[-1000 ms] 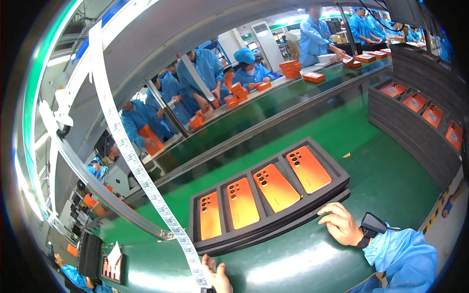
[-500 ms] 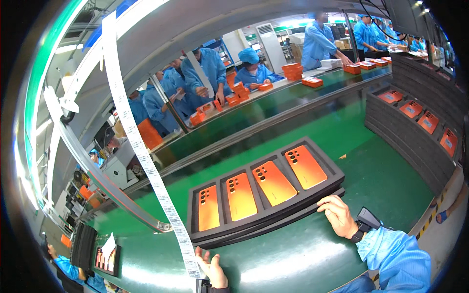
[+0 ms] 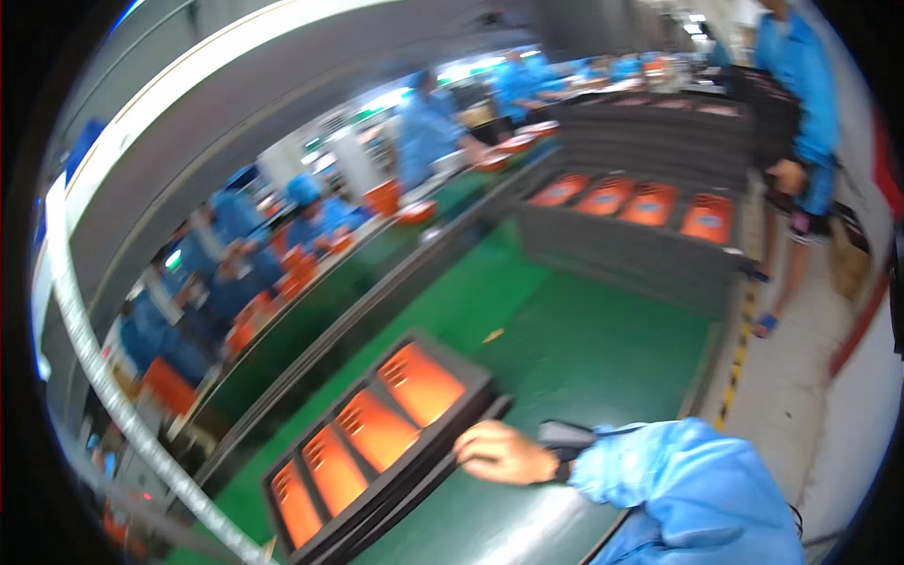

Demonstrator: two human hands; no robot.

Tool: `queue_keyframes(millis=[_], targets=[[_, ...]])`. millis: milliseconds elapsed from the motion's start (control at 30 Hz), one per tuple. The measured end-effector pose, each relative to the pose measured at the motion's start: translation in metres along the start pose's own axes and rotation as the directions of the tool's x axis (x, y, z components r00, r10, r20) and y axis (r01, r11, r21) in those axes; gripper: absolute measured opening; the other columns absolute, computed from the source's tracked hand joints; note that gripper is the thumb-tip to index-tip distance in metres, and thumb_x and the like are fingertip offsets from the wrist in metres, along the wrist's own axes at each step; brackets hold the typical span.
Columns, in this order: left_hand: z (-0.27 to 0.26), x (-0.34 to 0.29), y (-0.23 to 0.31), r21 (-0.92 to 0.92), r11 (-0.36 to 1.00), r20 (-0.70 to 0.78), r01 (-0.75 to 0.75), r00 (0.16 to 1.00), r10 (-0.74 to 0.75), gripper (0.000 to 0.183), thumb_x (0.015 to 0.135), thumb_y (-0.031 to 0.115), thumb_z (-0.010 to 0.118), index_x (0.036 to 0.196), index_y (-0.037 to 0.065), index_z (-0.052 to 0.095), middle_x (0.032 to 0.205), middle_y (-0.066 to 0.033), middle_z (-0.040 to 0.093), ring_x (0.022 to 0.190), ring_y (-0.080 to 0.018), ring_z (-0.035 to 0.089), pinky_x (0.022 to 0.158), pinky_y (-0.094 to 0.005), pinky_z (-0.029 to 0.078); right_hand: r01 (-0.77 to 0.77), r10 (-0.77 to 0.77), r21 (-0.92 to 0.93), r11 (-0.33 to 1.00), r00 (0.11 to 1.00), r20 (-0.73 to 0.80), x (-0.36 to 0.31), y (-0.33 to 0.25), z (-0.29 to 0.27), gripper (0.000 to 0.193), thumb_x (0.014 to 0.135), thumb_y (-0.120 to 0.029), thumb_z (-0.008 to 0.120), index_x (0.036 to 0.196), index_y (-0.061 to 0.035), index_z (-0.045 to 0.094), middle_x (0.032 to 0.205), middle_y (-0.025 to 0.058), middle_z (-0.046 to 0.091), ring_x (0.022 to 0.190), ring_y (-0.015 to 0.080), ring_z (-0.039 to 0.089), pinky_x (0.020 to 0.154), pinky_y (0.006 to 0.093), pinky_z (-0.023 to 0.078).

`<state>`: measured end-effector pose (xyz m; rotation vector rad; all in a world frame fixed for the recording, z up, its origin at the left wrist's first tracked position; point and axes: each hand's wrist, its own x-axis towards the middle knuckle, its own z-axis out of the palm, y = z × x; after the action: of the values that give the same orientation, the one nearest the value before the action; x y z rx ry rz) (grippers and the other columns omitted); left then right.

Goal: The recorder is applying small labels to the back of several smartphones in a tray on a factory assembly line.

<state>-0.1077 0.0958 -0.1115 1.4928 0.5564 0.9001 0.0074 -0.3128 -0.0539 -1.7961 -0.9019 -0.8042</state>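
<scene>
My right hand (image 3: 504, 453), in a blue sleeve with a dark band at the wrist, is beside the near right edge of a stacked black foam tray (image 3: 452, 414). Its fingers are curled in, and no object shows in them; whether they touch the tray is blurred. Several orange phones (image 3: 421, 384) lie backs up in the tray's slots, their dark camera lenses at the far ends. A long white strip of printed labels (image 3: 108, 377) hangs down on the left and runs out at the lower edge. My left hand cannot be made out in this frame.
Tall stacks of black foam trays (image 3: 621, 250) with orange phones stand at the far right of the green table (image 3: 603, 330). Beyond a conveyor (image 3: 377, 245), several blue-clad workers handle orange boxes (image 3: 381, 198). Another person (image 3: 800, 94) stands in the right aisle.
The view has swung to the right, so the tray and label strip sit farther left. My left hand has left the picture. My right hand stays beside the tray, fingers curled.
</scene>
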Motion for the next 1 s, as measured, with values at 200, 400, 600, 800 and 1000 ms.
queue_keyframes(millis=[200, 400, 600, 800, 1000], targets=[[0.025, -0.012, 0.033, -0.076, 0.996, 0.000, 0.038, 0.999, -0.038, 0.034, 0.080, -0.003, 0.055, 0.108, -0.012, 0.038, 0.099, -0.0194, 0.045, 0.082, -0.0299, 0.052, 0.068, -0.0361, 0.053, -0.052, 0.051, -0.034, 0.998, 0.998, -0.036, -0.008, 0.003, -0.005, 0.019, 0.066, 0.002, 0.052, 0.083, -0.0020, 0.056, 0.097, 0.0084, 0.055, 0.092, 0.0257, 0.053, 0.081, 0.0357, 0.044], [0.029, 0.006, 0.011, -0.014, 1.000, -0.007, 0.009, 1.000, -0.009, 0.068, 0.083, 0.026, 0.060, 0.139, 0.010, 0.025, 0.140, -0.0089, 0.030, 0.123, -0.0242, 0.033, 0.094, -0.0439, 0.033, -0.075, 0.025, -0.289, 0.954, 0.985, -0.172, 0.007, -0.003, -0.014, 0.020, 0.067, -0.003, 0.058, 0.087, -0.0059, 0.058, 0.103, 0.0107, 0.053, 0.100, 0.0310, 0.049, 0.086, 0.0414, 0.040], [0.042, 0.041, 0.069, -0.100, 0.994, -0.170, 0.037, 0.984, -0.053, 0.068, 0.087, 0.035, 0.054, 0.138, 0.002, 0.024, 0.143, -0.0120, 0.025, 0.130, -0.0239, 0.025, 0.104, -0.0409, 0.018, -0.299, 0.193, -0.330, 0.895, 0.929, -0.316, 0.010, 0.017, -0.018, 0.060, 0.075, -0.017, 0.063, 0.128, -0.0028, 0.037, 0.136, 0.0215, 0.028, 0.126, 0.0381, 0.028, 0.104, 0.0444, 0.025], [0.037, 0.100, 0.021, -0.323, 0.909, 0.324, 0.263, 0.933, -0.155, 0.027, 0.082, 0.025, 0.057, 0.097, 0.003, 0.057, 0.093, -0.0087, 0.063, 0.081, -0.0195, 0.061, 0.075, -0.0296, 0.047, -0.553, 0.679, 0.420, 0.719, 0.689, -0.254, 0.020, 0.082, -0.019, 0.051, 0.091, -0.036, 0.049, 0.121, 0.0050, 0.049, 0.122, 0.0158, 0.052, 0.117, 0.0223, 0.046, 0.099, 0.0311, 0.033], [0.046, 0.079, 0.049, -0.286, 0.901, 0.408, 0.326, 0.892, -0.193, 0.021, 0.080, 0.018, 0.054, 0.096, 0.004, 0.057, 0.090, -0.0069, 0.061, 0.084, -0.0200, 0.058, 0.079, -0.0314, 0.045, -0.559, 0.686, 0.452, 0.696, 0.704, -0.186, 0.023, 0.086, -0.018, 0.047, 0.089, -0.029, 0.049, 0.121, 0.0059, 0.050, 0.119, 0.0138, 0.056, 0.112, 0.0197, 0.049, 0.097, 0.0291, 0.034]])
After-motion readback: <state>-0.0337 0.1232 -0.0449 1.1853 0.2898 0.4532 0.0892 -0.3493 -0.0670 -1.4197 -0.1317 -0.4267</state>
